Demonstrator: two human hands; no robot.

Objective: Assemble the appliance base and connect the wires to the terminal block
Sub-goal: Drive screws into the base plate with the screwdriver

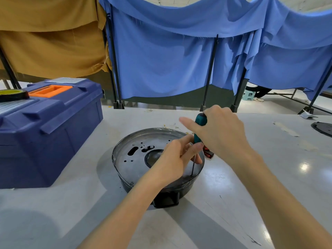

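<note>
The round black appliance base lies on the table, its flat plate with several holes facing up. A screwdriver with a green handle stands nearly upright, its tip set at a hole near the base's right rim. My right hand grips the handle from above, index finger stretched out to the left. My left hand pinches the thin metal shaft low down and rests over the plate. A small red and black part lies just right of the base, partly hidden by my hands.
A blue toolbox with an orange handle stands at the left, a roll of tape on its lid. A dark round part sits at the table's right edge. Blue and tan cloth screens hang behind the table.
</note>
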